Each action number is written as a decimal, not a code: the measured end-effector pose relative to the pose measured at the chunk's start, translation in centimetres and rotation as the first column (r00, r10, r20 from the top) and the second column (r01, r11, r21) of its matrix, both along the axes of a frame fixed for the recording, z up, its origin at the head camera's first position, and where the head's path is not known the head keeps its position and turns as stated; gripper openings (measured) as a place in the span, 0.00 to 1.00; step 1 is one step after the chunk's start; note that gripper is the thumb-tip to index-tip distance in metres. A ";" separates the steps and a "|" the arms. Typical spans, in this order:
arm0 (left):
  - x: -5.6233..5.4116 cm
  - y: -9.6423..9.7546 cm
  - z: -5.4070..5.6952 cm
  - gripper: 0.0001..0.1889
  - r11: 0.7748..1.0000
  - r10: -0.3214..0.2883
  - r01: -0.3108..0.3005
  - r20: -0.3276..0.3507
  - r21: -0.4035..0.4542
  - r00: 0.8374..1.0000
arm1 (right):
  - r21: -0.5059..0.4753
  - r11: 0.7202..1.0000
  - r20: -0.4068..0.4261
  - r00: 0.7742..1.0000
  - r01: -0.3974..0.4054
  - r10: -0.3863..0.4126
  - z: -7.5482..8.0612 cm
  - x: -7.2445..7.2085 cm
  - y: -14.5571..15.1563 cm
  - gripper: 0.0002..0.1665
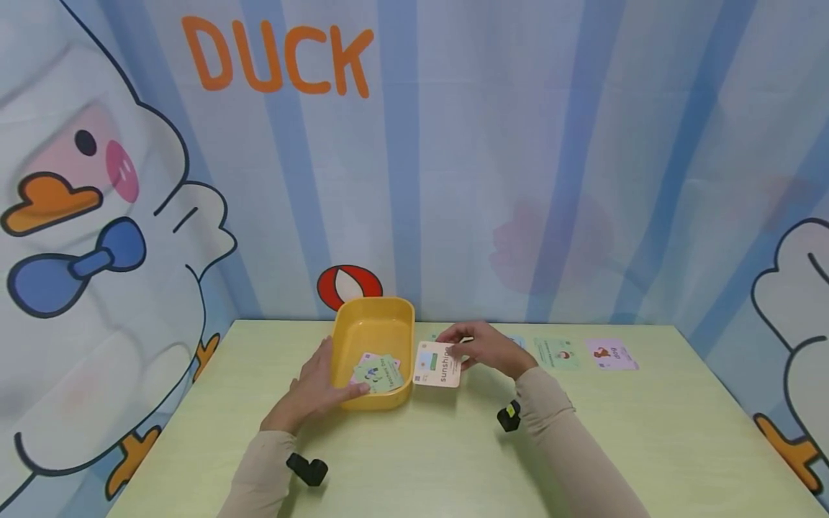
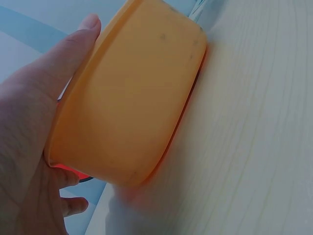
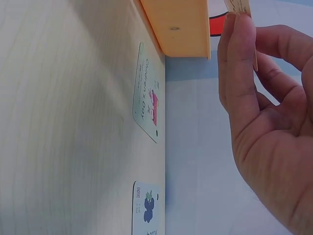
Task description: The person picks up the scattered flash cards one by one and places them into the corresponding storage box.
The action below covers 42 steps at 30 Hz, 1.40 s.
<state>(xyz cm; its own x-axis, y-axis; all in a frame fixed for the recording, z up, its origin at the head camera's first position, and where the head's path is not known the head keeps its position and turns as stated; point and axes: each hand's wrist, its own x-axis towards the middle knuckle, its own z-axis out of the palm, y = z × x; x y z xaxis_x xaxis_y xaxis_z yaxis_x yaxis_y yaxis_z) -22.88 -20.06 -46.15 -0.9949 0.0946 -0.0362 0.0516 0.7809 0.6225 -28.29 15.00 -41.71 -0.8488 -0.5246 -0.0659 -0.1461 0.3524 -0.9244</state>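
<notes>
My right hand (image 1: 482, 347) pinches a cream flash card (image 1: 437, 365) printed "sunshine", held up beside the right wall of a yellow plastic tray (image 1: 406, 338). In the right wrist view, the card's edge (image 3: 239, 6) shows between thumb and fingers. My left hand (image 1: 317, 388) holds the tray at its near left corner, thumb along the rim and fingers against the outer side. Inside the tray, a green card (image 1: 381, 374) overlaps a pink card (image 1: 357, 377). The left wrist view shows the tray's outer wall (image 2: 132, 98) close over the tabletop.
A row of cards lies along the table's back: a green "Children's Day" card (image 3: 146, 90), a blue berry card (image 3: 146, 208), another green card (image 1: 557, 354) and a purple card (image 1: 612, 354) with a dog. Behind the table (image 1: 421, 460) hangs a duck-print curtain (image 1: 479, 144).
</notes>
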 end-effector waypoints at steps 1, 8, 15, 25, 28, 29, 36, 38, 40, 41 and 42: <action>0.0 0.0 0.0 0.67 1.000 0.000 0.000 0.001 0.000 1.000 | 0.003 1.000 0.001 1.000 0.000 0.000 0.0 0.0 0.0 0.15; 0.1 0.1 0.2 0.67 1.000 0.003 -0.003 0.007 0.000 1.000 | 0.017 1.000 -0.011 1.000 -0.012 0.012 0.3 -0.1 0.0 0.15; 0.2 0.1 0.2 0.66 1.000 0.005 -0.005 0.012 0.008 1.000 | 0.010 1.000 -0.001 1.000 -0.020 0.020 0.3 -0.3 -0.3 0.15; 0.3 0.2 0.2 0.67 1.000 0.004 -0.004 0.011 0.007 1.000 | -0.003 1.000 0.012 1.000 -0.025 0.025 0.2 -0.5 -0.8 0.15; 0.2 0.2 0.3 0.67 1.000 0.007 -0.007 0.012 0.005 1.000 | -0.002 1.000 0.011 1.000 -0.022 0.022 0.2 -0.5 -1.0 0.14; 0.2 0.2 0.3 0.67 1.000 0.007 -0.007 0.010 0.005 1.000 | -0.003 1.000 0.011 1.000 -0.021 0.021 0.2 -0.5 -1.1 0.14; 0.1 0.1 0.2 0.67 1.000 0.004 -0.004 0.015 0.008 1.000 | -0.010 0.999 0.005 0.999 -0.035 0.035 0.1 -0.6 -1.5 0.16; 0.0 0.1 0.1 0.67 1.000 0.006 -0.006 0.020 0.009 1.000 | -0.010 0.999 0.008 0.999 -0.034 0.034 0.1 -0.7 -1.5 0.15; 0.0 0.0 0.1 0.68 1.000 0.008 -0.008 0.026 0.010 1.000 | -0.009 0.999 0.007 0.999 -0.036 0.036 0.0 -0.7 -1.6 0.15; 0.0 0.0 0.0 0.68 1.000 0.009 -0.009 0.027 0.008 1.000 | -0.010 0.999 0.005 0.999 -0.039 0.039 0.0 -0.8 -1.6 0.15; 0.0 0.0 0.0 0.68 1.000 0.010 -0.010 0.029 0.006 1.000 | -0.009 0.999 0.005 0.999 -0.040 0.040 0.0 -0.8 -1.6 0.15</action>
